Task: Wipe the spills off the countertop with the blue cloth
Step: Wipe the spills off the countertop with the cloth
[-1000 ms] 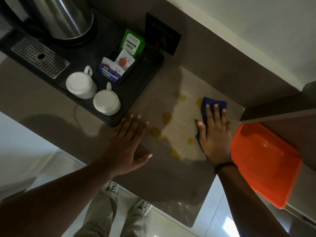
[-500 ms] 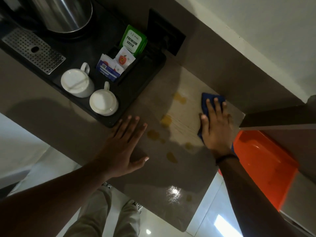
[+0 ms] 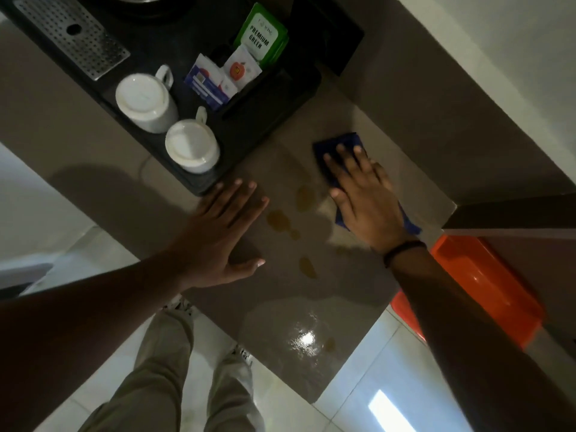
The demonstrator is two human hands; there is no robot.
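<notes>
The blue cloth (image 3: pixel 338 145) is being pressed flat onto the countertop (image 3: pixel 311 294) toward its far side, with one edge showing beyond the fingertips and another corner showing near the wrist. It is being held down by the right hand (image 3: pixel 364 194), whose fingers are being kept straight and slightly spread over the fabric; the cloth is being pinned under the palm rather than gripped in a fist. Just beside that hand, on its left, several amber spills (image 3: pixel 305 198) are lying unwiped, scattered in a loose line running toward the near edge, and one more small spot (image 3: pixel 329 343) is sitting near a bright reflection close to the counter's front. The left hand (image 3: pixel 224 232) is being laid open and flat on the bare counter, nothing being held in it, its fingertips close to the corner of a black tray (image 3: pixel 265 98) carrying two upturned white cups (image 3: pixel 143 101) and tea sachets (image 3: pixel 240 68). An orange bin (image 3: pixel 486 288) is standing below the counter on the right. The wiping step is judged to be under way, with most spots remaining. The next move is likely calling for the cloth to be swept leftward and toward the body across the stains, firm pressure being maintained.
</notes>
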